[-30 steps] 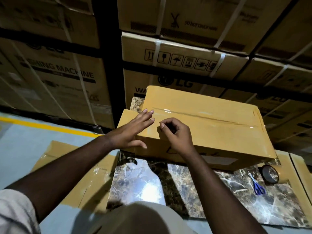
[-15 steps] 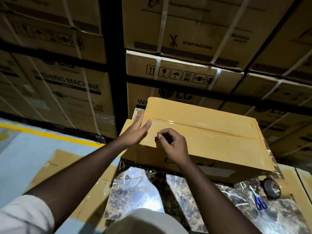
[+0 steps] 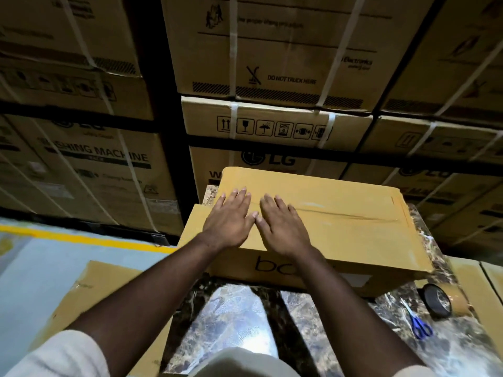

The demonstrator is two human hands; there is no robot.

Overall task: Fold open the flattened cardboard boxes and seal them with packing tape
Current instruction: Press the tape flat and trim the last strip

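Stacked appliance cartons strapped with white bands filled the background wall, some printed "washing machine". Grey floor with a yellow line ran at left. The marble-patterned bench carried the assembled cardboard box, its top seam covered by clear tape; the box sat at the bench's far side, overhanging the left edge slightly. Flattened boxes lay below the bench at left, another at far right edge. A roll of packing tape stood near the box's right front corner, blue-handled scissors just beside it. Both forearms crossed the near bench surface and hid part of the box's front print. Compared with half a second earlier, the right hand had uncurled from its pinch and the left hand had shifted onto the lid. Both hands lay side by side, fingers straight and flat, thumbs nearly touching, pressing the taped seam at the box's left end, holding nothing.
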